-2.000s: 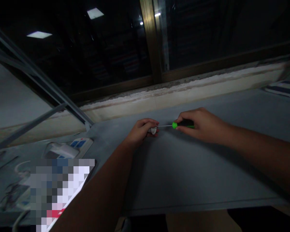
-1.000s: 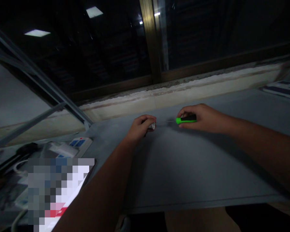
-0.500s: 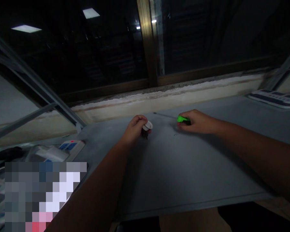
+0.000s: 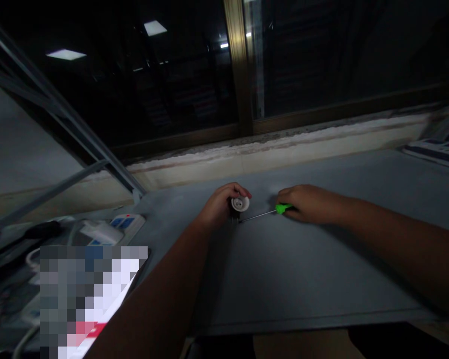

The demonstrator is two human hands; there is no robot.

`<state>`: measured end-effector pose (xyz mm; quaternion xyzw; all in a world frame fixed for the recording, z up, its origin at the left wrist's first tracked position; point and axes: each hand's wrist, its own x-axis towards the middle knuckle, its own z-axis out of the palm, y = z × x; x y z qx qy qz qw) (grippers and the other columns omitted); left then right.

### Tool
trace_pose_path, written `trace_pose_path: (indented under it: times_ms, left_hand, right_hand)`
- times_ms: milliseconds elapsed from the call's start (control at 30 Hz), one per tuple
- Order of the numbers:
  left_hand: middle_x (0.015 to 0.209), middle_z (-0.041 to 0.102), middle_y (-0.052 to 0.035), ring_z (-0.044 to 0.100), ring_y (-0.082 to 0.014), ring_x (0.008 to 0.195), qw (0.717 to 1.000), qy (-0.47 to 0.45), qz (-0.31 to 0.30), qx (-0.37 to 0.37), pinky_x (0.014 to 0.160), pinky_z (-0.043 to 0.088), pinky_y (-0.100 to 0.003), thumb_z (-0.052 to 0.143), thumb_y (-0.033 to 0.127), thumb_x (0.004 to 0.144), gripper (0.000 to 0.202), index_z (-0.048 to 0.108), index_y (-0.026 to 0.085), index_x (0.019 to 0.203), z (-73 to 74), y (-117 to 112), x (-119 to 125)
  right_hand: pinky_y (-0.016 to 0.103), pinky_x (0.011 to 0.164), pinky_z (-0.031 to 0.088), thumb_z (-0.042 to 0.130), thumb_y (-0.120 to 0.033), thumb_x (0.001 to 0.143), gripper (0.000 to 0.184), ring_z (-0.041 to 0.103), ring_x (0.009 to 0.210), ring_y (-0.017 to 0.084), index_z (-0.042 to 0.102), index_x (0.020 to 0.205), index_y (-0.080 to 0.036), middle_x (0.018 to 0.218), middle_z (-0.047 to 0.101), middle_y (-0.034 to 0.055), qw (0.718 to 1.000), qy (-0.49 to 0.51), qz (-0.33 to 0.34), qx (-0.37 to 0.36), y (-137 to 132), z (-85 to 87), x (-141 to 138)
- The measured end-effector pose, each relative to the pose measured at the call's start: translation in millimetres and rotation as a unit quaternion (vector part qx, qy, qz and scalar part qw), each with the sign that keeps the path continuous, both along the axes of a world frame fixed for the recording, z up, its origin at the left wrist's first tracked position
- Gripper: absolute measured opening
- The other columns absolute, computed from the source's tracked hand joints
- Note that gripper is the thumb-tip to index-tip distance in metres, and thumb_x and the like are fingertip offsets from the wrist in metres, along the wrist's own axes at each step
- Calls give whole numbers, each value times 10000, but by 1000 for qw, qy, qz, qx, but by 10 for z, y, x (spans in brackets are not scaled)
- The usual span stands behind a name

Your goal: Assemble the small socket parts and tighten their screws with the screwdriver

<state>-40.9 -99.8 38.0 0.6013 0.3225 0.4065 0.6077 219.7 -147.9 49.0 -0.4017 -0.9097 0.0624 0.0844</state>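
My left hand [image 4: 224, 202] is closed around a small white round socket [image 4: 240, 203], whose cup-like face shows dark spots inside. Dark parts stick out beneath it, too dim to make out. In my right hand [image 4: 297, 202] is a screwdriver with a green and black handle [image 4: 283, 208]. Its thin metal shaft [image 4: 260, 215] points left, and the tip lies close to the underside of the socket. Whether the tip touches it I cannot tell.
Both hands are over a grey table [image 4: 303, 269]. Power strips [image 4: 132, 224] stand at the left, with a white adapter [image 4: 103, 232] and cables. Another pale strip-like device [image 4: 437, 152] lies at the far right. A metal frame [image 4: 71, 127] rises by the dark window.
The socket has turned so its face shows towards me. The screwdriver has swung down, bringing its tip from above the table's far side to beneath the socket. The view has shifted slightly.
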Motion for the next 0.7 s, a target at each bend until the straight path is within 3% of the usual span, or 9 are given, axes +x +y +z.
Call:
trace_pose_path:
  times_ms: [100, 200, 267, 333, 433, 500, 600, 700]
  left_hand:
    - [815, 672, -66, 582, -140, 687, 1000, -6, -10, -2, 609, 448, -251, 560, 235, 635, 117, 638, 169, 691, 28, -29, 6]
    - [802, 665, -61, 579, -139, 671, 1000, -1, -2, -2, 590, 445, -251, 552, 244, 633, 132, 638, 172, 703, 39, -41, 10]
    - [787, 667, -50, 574, -130, 637, 1000, 9, 4, -7, 563, 431, -242, 568, 244, 642, 154, 650, 171, 749, 39, -48, 14]
    - [774, 672, -34, 560, -115, 592, 1000, 21, 6, -14, 532, 408, -231, 602, 245, 661, 174, 656, 170, 808, 42, -66, 23]
    - [765, 672, -14, 548, -99, 565, 999, 41, 0, -15, 528, 397, -221, 679, 266, 689, 197, 657, 174, 861, 64, -126, 50]
    - [768, 673, -9, 548, -92, 567, 998, 55, -11, -12, 544, 401, -218, 721, 286, 707, 215, 665, 174, 882, 87, -177, 74]
    - [772, 679, -9, 545, -87, 565, 997, 70, -33, -11, 564, 405, -222, 745, 302, 732, 226, 683, 173, 906, 114, -233, 106]
    - [782, 685, -9, 546, -85, 569, 997, 69, -46, -11, 569, 405, -224, 752, 317, 745, 224, 693, 176, 908, 110, -238, 122]
  right_hand:
    - [300, 695, 400, 585, -174, 826, 105, 645, 775, 205, 663, 893, -194, 896, 707, 74, 1000, 19, -5, 0, -6, 6, 13]
    - [290, 681, 413, 606, -217, 815, 99, 617, 735, 182, 668, 886, -187, 821, 687, 43, 985, 164, -11, -44, -3, 25, 35]
    - [277, 641, 426, 629, -283, 819, 107, 587, 678, 155, 651, 857, -185, 771, 667, 22, 943, 313, -38, -104, -2, 32, 33]
    - [257, 550, 409, 668, -350, 807, 172, 534, 580, 120, 627, 844, -187, 756, 669, 15, 878, 438, -76, -179, -6, 31, 11]
    - [230, 444, 348, 741, -390, 755, 265, 472, 491, 85, 606, 855, -186, 766, 694, 24, 794, 537, -99, -266, -20, 17, -41]
    - [221, 433, 348, 781, -391, 731, 298, 487, 496, 83, 604, 848, -182, 775, 707, 32, 768, 562, -93, -292, -28, 5, -68]
    - [221, 435, 350, 796, -399, 734, 309, 487, 491, 79, 615, 855, -179, 782, 717, 32, 769, 559, -77, -301, -23, -10, -72]
    - [231, 456, 350, 766, -417, 759, 299, 464, 481, 74, 645, 889, -176, 801, 718, 25, 806, 515, -82, -279, 9, -22, -27]
